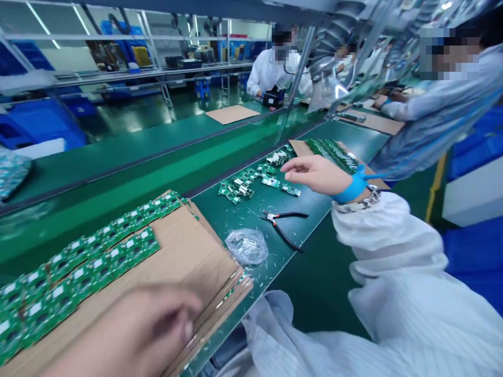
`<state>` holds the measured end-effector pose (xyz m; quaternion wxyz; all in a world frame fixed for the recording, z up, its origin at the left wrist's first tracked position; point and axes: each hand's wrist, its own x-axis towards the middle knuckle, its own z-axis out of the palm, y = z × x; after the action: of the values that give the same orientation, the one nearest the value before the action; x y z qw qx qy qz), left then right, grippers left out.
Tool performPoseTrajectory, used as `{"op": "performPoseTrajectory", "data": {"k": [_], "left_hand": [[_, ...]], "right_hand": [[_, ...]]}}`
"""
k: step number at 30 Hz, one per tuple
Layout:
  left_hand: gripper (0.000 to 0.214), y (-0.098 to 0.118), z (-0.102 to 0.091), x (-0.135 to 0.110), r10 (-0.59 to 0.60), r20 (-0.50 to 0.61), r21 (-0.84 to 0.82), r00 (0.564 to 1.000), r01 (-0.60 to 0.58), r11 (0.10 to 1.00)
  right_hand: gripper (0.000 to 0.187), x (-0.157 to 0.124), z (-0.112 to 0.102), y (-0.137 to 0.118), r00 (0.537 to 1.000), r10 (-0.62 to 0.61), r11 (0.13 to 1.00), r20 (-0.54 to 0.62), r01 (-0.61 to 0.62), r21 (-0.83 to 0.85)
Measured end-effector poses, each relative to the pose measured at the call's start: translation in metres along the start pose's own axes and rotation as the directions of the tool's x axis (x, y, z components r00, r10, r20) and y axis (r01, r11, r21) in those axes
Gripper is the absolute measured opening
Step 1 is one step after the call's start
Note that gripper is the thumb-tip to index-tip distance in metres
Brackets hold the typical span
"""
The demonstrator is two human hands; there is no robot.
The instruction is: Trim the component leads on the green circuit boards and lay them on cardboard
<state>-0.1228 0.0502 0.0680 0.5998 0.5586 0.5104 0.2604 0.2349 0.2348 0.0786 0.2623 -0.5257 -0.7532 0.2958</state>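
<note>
My left hand [145,327], blurred by motion, hovers over a stack of cardboard sheets [188,235]. Its fingers are loosely curled, apart from the thumb, and nothing shows in them. Rows of joined green circuit boards [110,256] lie on the top sheet. My right hand [320,174], in a blue wrist strap [351,186], is held above the bench with bent fingers and nothing visible in it. Close to it lie small separate circuit boards [271,181], some with metal connectors, in a loose pile. Side cutters [275,217] with black handles rest nearer me, jaws apart.
A crumpled clear plastic bag [247,246] sits beside the cardboard, among small white clippings. More boards [332,152] stand in rows on cardboard behind my right hand. A green conveyor [157,167] runs along the bench. Co-workers [275,70] are across and to the right.
</note>
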Motion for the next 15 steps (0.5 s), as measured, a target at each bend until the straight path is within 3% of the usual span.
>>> {"op": "performPoseTrajectory", "data": {"k": [1,2,3,6,9,12,15], "left_hand": [[0.012,0.019,0.001,0.032,0.0,0.037,0.364,0.999,-0.013,0.931],[0.01,0.035,0.003,0.066,-0.009,0.027,0.667,1.0,-0.011,0.745],[0.01,0.047,0.005,0.102,-0.011,0.008,0.746,1.0,0.001,0.666],[0.017,0.06,0.009,0.203,-0.025,-0.12,0.81,0.992,0.113,0.576],[0.031,0.051,0.008,0.272,-0.091,-0.289,0.774,0.953,0.288,0.564],[0.04,0.039,0.007,0.306,-0.158,-0.447,0.679,0.881,0.449,0.581],[0.042,0.032,0.011,0.321,-0.203,-0.526,0.603,0.826,0.531,0.596]], "right_hand": [[0.032,-0.006,-0.005,0.012,0.999,0.044,0.999,0.014,-0.044,0.001],[0.034,-0.01,-0.008,0.022,0.996,0.073,0.997,0.041,-0.074,0.008],[0.036,-0.013,-0.008,0.03,0.993,0.087,0.996,0.074,-0.089,0.02],[0.039,-0.015,-0.001,0.046,0.978,0.079,0.993,0.191,-0.095,0.076],[0.039,-0.011,0.006,0.053,0.956,0.063,0.99,0.287,-0.097,0.106],[0.04,-0.006,0.008,0.056,0.943,0.05,0.991,0.328,-0.088,0.102],[0.04,-0.003,0.008,0.059,0.913,0.038,0.991,0.405,-0.087,0.103]]}}
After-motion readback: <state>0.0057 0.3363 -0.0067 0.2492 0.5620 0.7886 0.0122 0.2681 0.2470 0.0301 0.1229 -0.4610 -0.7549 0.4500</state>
